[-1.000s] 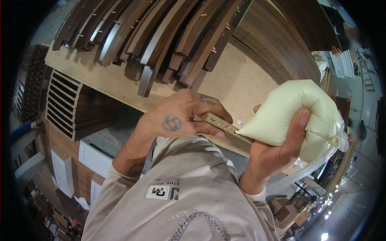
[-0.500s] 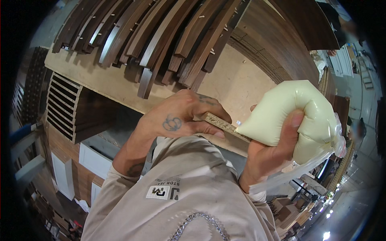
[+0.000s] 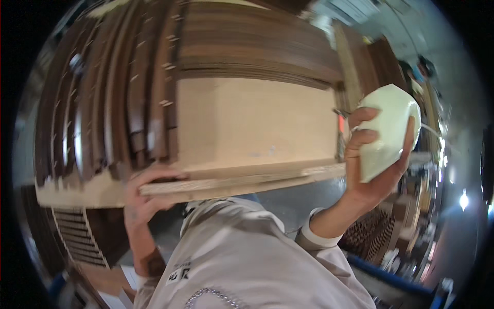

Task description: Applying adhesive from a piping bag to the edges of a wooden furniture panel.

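My left hand [image 3: 138, 198] is closed around the left end of a long board [image 3: 252, 180], thumb below and fingers above. The board's raw chipboard edge faces me, running left to right along the table's near side. In my right hand [image 3: 373, 188], held up past the board's right end, is a plump plastic bag of pale yellow glue [image 3: 389, 129]. My fingers wrap it from the left and the thumb presses from the right. Its narrow lower tip points down toward my palm, apart from the board. Motion blurs the picture somewhat.
Dark brown wooden strips [image 3: 110, 98] with small pale dowels stand in rows on the left of the light tabletop [image 3: 267, 118]. Brown panels [image 3: 257, 41] are stacked at the far side. Slatted pieces [image 3: 77, 232] sit below left, and a blue rail [image 3: 386, 275] runs at lower right.
My left hand has moved left to the board's end, and the board now lies more level across. My right hand has lifted the bag up and right, its tip away from the edge.
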Tool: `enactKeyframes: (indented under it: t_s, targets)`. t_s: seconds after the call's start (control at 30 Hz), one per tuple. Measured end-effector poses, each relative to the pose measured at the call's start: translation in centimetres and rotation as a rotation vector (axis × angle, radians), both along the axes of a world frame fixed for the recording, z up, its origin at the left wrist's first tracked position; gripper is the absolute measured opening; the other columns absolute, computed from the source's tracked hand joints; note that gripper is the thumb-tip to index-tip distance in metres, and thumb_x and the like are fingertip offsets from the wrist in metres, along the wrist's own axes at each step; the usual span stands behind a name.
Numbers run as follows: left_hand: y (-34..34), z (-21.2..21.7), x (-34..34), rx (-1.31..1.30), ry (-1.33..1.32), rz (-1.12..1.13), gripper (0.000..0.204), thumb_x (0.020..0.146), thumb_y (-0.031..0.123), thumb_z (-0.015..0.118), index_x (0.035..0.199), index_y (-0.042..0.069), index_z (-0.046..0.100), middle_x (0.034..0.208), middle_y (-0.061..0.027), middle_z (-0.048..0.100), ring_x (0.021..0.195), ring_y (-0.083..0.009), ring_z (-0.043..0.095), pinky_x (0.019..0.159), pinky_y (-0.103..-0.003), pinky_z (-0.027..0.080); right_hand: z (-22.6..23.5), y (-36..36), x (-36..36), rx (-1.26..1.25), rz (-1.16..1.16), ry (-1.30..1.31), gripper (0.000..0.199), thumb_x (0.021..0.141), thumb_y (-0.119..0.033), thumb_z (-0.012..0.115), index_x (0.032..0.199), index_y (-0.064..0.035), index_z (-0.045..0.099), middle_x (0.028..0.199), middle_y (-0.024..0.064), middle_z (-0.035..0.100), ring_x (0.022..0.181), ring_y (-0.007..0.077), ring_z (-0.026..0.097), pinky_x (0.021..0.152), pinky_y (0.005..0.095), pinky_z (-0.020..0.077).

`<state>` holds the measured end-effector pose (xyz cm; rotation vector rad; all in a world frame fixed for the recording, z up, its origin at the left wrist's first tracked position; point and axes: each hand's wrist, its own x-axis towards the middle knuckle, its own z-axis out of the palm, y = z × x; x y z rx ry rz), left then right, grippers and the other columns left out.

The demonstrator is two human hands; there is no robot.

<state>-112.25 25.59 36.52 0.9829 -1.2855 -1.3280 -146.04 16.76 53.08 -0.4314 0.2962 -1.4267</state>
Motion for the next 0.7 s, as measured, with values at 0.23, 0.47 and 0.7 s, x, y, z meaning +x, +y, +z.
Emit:
enactKeyframes:
  t_s: [0.23,0.47,0.7]
  targets:
    - [1.1,-3.3,-0.4,0.045,0.593,0.693,0.034,0.105,0.029,0.047,0.127,0.004,0.052,0.099,-0.0047,0.056,0.078,-0.0107,0.052,0.059,-0.021,0.046,2.1,4.8,-27.3,-0.306,-0.485,0.093,0.051,0.091,-0.023,0.064,0.135,-0.0080,0.045,0.132,0.0180,0.043,0.118,0.0369,0.045,0.080,0.0442,0.0571]
    - [0.5,-3.6,1.9,0.083,0.544,0.900,0.011,0.102,0.011,0.047,0.102,0.001,0.051,0.081,-0.0066,0.055,0.058,-0.0099,0.049,0.050,-0.022,0.046,-10.7,4.3,-49.2,0.237,-1.015,0.324,0.042,0.090,-0.021,0.067,0.127,-0.0060,0.053,0.122,0.0159,0.061,0.109,0.0334,0.062,0.083,0.0469,0.0598]
    - [1.0,-4.4,4.7,0.101,0.433,0.860,0.011,0.097,0.014,0.058,0.093,0.004,0.060,0.077,-0.0048,0.063,0.063,-0.0117,0.055,0.055,-0.025,0.046,-24.3,-1.3,-63.1,0.677,-0.724,0.331,0.048,0.083,-0.018,0.073,0.125,-0.0056,0.053,0.114,0.0108,0.062,0.098,0.0280,0.064,0.075,0.0401,0.0598]
